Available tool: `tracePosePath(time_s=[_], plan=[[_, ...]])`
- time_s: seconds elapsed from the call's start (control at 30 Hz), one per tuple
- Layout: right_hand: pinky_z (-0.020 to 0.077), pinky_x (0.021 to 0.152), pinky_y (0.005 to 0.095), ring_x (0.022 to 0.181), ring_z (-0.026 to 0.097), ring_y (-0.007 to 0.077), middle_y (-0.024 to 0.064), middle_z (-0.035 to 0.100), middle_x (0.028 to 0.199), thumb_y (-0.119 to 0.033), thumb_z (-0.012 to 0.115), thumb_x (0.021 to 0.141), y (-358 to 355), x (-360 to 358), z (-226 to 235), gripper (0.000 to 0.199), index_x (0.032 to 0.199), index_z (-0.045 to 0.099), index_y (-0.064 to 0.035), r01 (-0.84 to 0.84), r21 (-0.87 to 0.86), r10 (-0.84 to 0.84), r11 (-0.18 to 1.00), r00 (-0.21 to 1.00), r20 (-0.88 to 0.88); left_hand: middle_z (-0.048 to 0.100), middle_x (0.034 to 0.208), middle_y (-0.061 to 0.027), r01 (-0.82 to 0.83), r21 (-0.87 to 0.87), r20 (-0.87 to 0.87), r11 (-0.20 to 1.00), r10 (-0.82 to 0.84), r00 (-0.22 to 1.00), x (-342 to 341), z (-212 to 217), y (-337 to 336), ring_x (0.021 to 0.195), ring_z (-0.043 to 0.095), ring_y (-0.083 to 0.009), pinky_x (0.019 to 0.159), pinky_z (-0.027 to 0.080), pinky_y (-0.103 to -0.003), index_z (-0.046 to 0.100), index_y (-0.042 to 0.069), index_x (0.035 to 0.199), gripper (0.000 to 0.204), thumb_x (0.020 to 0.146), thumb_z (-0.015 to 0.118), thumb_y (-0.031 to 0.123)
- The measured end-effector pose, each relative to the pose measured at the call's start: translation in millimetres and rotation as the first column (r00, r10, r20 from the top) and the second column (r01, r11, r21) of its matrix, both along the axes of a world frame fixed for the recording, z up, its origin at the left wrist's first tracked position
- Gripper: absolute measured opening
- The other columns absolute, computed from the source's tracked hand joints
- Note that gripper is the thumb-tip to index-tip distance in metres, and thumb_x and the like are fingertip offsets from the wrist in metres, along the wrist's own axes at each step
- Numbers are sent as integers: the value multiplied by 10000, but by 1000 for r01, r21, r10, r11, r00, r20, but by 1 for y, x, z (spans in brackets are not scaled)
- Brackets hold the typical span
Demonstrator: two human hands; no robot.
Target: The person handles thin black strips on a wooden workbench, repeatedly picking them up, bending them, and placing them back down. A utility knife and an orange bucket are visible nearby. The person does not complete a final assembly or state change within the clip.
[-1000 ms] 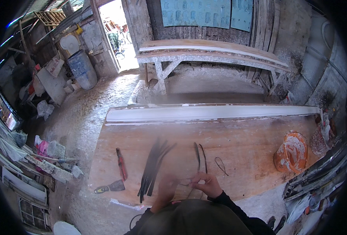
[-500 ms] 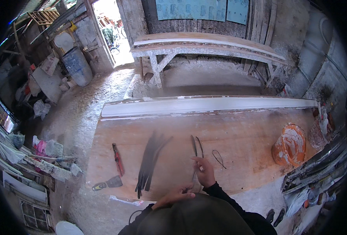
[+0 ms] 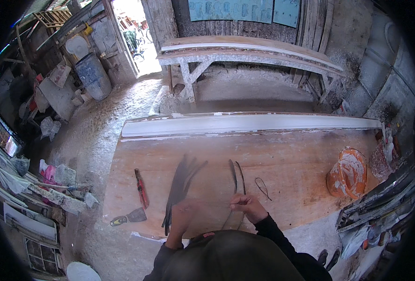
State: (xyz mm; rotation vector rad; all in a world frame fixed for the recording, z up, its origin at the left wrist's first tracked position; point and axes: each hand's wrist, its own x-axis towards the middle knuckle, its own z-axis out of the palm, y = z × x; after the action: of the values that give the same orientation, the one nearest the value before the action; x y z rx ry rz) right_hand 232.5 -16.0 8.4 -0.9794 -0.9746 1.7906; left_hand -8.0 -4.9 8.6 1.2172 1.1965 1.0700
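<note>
My right hand (image 3: 250,207) is over the near middle of the wooden tabletop, fingertips pinched together; what they hold, if anything, I cannot make out. Just beyond the fingertips are two thin dark strips (image 3: 242,178), running down beside and behind the hand. My left hand (image 3: 183,216) is smeared by motion at the near end of a bundle of long black strips (image 3: 174,192); its fingers cannot be read. A small thin dark loop (image 3: 262,188) lies right of my right hand. Further left are a red utility knife (image 3: 141,191) and a putty knife (image 3: 131,217).
A long white moulding (image 3: 249,124) lies along the tabletop's far edge. An orange bucket (image 3: 347,174) smeared with white stands at the right. Beyond is a whitened bench (image 3: 189,61) with another white length on it. A blue drum (image 3: 93,78) stands far left, near the bright doorway.
My left hand has moved left and away from my right hand, towards the black strips. My right hand has shifted slightly nearer to me, its fingertips now pinched.
</note>
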Motion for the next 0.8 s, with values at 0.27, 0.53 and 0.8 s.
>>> tracePosePath(time_s=[0.27, 0.53, 0.8], plan=[[376, 935, 330, 1036, 500, 187, 100, 477, 1147, -163, 599, 812, -5, 1, 5, 201, 939, 620, -8, -251, -78, 174, 965, 832, -527, 569, 686, -17, -61, -95, 72, 994, 68, 995, 4, -7, 3, 567, 499, -57, 460, 369, -176, 616, 12, 831, 88, 785, 599, 84], [401, 869, 291, 1005, 537, 184, 90, 612, 923, -46, 643, 754, -9, -8, -3, 111, 859, 612, -27, -59, -35, 40, 998, 909, -414, 557, 675, -24, -52, -138, 202, 989, 80, 976, 10, -38, 5, 561, 500, -70, 463, 386, -189, 588, 5, 818, 67, 786, 573, 62], [410, 615, 275, 648, 529, 153, 45, 549, 678, -6, 635, 696, -1, -12, -6, 100, 725, 545, -40, 258, 489, -495, 834, 740, 455, 540, 902, -65, 186, 40, -56, 982, -184, 981, 11, -49, -18, 640, 524, -91, 522, 424, -200, 594, 1, 864, 94, 814, 557, 71]])
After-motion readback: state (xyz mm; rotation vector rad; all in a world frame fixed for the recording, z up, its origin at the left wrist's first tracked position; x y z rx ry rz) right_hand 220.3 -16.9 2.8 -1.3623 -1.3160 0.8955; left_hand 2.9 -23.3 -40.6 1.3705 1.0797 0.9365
